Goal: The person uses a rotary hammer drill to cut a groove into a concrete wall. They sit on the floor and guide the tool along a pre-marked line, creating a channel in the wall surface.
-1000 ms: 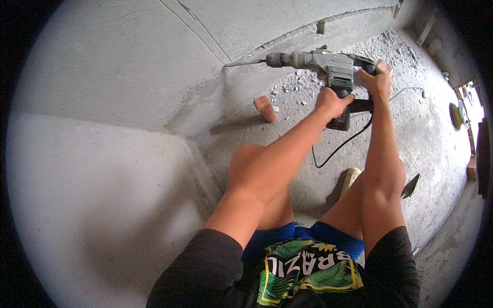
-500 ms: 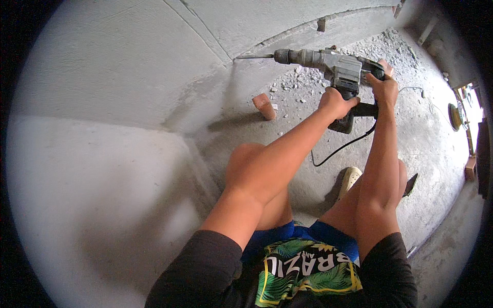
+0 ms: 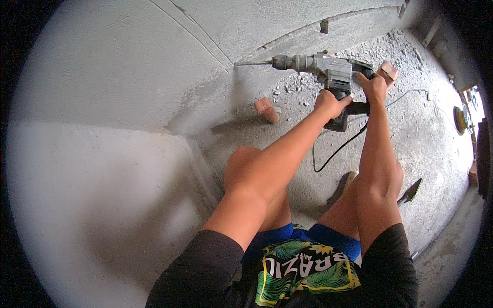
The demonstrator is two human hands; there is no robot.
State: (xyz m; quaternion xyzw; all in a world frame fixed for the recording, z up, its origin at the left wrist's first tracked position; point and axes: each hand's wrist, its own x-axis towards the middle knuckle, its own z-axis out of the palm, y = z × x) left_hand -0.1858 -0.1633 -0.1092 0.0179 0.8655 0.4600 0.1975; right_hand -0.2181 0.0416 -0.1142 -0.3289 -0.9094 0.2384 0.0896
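A grey and black rotary hammer (image 3: 336, 72) lies sideways across the front of me, its long bit (image 3: 252, 63) pointing left. The bit's tip is at the grey plastered wall (image 3: 154, 61), by the lower end of two scored lines; how deep it sits I cannot tell. My left hand (image 3: 331, 105) is closed round the black grip on the tool's near side. Round the rear handle wraps my right hand (image 3: 375, 86). A black cord (image 3: 339, 151) loops down from the tool.
Broken rubble (image 3: 295, 86) covers the floor along the wall. A brick piece (image 3: 267, 110) stands below the bit, and another brick (image 3: 389, 73) lies beyond my right hand. A trowel (image 3: 411, 191) rests beside my right knee. A round object (image 3: 458, 120) is at the far right.
The rotary hammer has shifted slightly left and down, with both hands still round it. More of the brick beyond my right hand and of the trowel now shows.
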